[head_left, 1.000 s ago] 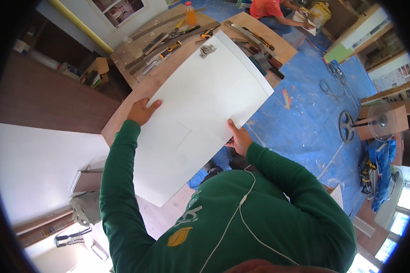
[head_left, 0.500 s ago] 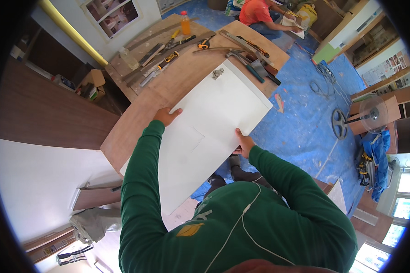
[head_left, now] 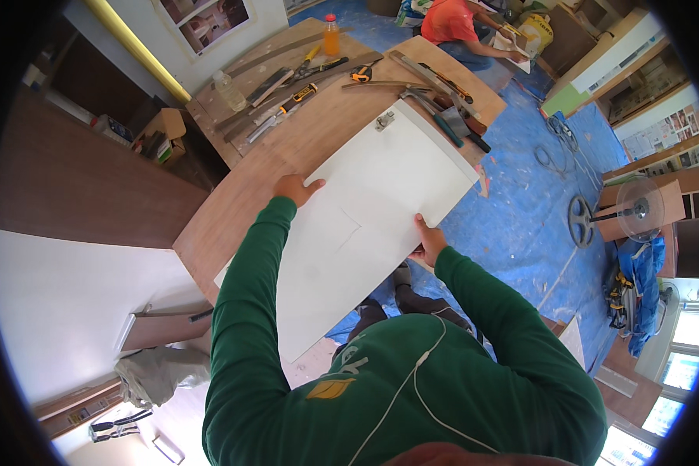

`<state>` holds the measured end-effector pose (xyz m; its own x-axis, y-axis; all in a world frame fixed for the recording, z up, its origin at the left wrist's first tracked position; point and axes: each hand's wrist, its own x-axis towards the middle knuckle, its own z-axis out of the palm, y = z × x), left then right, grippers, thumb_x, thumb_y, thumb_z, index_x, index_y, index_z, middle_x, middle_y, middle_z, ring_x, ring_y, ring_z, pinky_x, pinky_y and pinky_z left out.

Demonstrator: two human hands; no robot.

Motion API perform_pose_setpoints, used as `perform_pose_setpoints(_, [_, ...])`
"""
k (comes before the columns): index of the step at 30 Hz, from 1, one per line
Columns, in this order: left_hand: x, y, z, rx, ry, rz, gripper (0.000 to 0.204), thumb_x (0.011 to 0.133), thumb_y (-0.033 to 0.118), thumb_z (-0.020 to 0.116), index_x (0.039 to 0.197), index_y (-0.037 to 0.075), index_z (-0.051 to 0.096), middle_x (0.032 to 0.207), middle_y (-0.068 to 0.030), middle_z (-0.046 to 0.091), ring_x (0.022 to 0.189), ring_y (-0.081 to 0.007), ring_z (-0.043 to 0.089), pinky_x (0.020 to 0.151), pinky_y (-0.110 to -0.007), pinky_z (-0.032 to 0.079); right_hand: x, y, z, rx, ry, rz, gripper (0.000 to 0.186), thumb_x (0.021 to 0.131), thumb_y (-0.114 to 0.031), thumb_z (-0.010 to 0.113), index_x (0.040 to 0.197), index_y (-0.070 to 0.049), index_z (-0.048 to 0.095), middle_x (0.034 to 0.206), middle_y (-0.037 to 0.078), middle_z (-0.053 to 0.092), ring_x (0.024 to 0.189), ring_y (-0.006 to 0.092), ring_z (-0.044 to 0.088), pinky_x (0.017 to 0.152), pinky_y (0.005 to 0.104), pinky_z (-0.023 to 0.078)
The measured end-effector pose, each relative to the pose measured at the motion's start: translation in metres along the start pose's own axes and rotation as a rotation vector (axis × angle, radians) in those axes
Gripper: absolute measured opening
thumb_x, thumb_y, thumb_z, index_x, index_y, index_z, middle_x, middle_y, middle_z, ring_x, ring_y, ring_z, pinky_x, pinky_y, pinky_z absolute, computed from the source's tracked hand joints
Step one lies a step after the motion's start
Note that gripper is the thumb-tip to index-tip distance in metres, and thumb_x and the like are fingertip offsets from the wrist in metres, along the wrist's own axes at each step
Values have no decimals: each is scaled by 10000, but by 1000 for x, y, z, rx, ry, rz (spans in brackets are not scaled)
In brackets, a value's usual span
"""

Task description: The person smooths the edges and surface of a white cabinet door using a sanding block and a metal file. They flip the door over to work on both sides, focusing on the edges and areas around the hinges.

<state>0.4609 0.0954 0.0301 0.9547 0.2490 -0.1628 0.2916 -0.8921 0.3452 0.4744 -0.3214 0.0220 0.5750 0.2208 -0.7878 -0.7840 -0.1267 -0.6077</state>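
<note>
Panel (head_left: 373,217) white, gripped at opposite long edges: left hand (head_left: 297,189), right hand (head_left: 429,242), fingers curled shut, balancing it flat over bench (head_left: 233,210).

At the far end of the wooden worktop (head_left: 233,210) lie hand tools (head_left: 287,109), an orange bottle (head_left: 331,35) and a clear bottle (head_left: 229,91); right, a fan (head_left: 610,211) stands on blue floor sheeting (head_left: 520,225).

We reach both green-sleeved arms forward, left hand (head_left: 297,189) and right hand (head_left: 427,241) gripping, fingers curled closed.
</note>
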Motion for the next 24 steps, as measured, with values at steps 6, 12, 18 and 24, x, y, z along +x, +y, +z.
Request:
perform_pose_setpoints(6, [1,4,-2,46,-9,-25,841,906,774,587,986,-45,760,1072,-247,744,1054,-407,692,908,-506,547,-2,-3,5,10,0,1,756,995,-635,621,1395,2,540,1252,189,702,1065,349,737,884,546,621])
perform_pose_setpoints(12, [-91,103,-62,169,424,291,431,967,483,679,943,62,768,908,-130,716,905,-333,668,793,-440,541,-12,-1,-2,5,40,-34,805,958,-707,623,1343,-2,581,1169,176,721,999,322,743,844,530,622])
perform_pose_setpoints(18, [-252,97,-59,-343,645,224,86,844,50,753,898,87,696,897,-69,679,880,-301,647,775,-415,492,-2,-1,3,-64,-18,20,708,1019,-639,577,1363,-20,577,1190,142,721,984,294,750,798,479,640])
perform_pose_setpoints(24, [-391,-18,40,-252,896,-425,89,850,16,730,869,52,651,901,-125,684,877,-359,646,799,-452,515,-7,-5,10,-112,-13,-11,684,1023,-646,563,1334,-38,596,1132,134,724,946,267,751,734,424,649])
